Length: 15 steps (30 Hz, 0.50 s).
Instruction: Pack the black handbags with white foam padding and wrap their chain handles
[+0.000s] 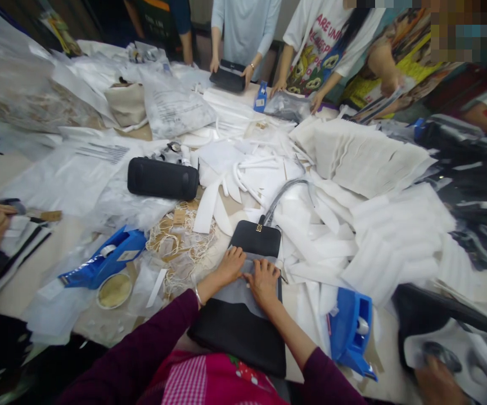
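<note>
A black bag (239,337) lies open on the table edge in front of me, its flap (257,237) with a small gold clasp turned away from me. Across its middle is a translucent grey-white sheet (226,293). My left hand (231,264) rests on the upper part of this sheet, fingers spread lightly. Beside it, my right hand (264,279) presses on the sheet too, its fingers apart and the thumbs close together. A strap wrapped in clear plastic (283,194) runs up from the flap.
Blue tape dispensers (351,332) flank me on the right and left. White foam sheets (399,242) heap up on the right. A black case (162,178), tangled strings (180,239) and plastic bags (176,107) lie ahead. Co-workers' hands (247,73) work at the far side and both sides.
</note>
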Tool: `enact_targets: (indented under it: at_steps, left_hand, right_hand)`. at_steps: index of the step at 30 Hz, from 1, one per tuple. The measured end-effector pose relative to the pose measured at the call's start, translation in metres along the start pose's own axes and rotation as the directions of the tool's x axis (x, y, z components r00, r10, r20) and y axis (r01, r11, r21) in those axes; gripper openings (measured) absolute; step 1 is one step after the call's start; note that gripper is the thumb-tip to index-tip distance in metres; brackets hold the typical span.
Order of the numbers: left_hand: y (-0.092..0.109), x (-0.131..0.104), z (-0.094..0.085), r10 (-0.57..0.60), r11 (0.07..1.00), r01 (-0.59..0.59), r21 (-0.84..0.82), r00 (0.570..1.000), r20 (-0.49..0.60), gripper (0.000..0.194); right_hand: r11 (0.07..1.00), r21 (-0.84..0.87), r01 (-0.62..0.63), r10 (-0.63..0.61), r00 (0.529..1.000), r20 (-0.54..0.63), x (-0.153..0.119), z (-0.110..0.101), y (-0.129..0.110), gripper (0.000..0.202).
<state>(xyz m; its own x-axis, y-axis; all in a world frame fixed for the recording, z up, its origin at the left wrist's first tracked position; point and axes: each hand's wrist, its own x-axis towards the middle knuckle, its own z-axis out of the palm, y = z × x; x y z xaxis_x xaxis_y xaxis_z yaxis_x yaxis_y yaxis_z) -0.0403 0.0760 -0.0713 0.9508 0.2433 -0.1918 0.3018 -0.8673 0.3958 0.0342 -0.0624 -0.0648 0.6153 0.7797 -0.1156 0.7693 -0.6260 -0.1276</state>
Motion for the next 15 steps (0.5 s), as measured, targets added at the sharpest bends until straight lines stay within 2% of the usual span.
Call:
enact_targets:
  at_steps: [5, 15]
  left_hand:
    - [-0.002, 0.005, -0.006, 0.035, 0.999, -0.033, -0.029, 0.998, 0.055, 0.051]
    - [0.004, 0.008, -0.016, -0.061, 0.997, 0.066, -0.045, 0.993, 0.105, 0.061]
  right_hand:
    - [0.997, -0.043, 0.057, -0.055, 0.998, 0.034, 0.007, 0.001, 0.008, 0.025]
    - [0.999, -0.032, 0.021, -0.018, 0.995, 0.099, 0.011, -0.009, 0.014, 0.037]
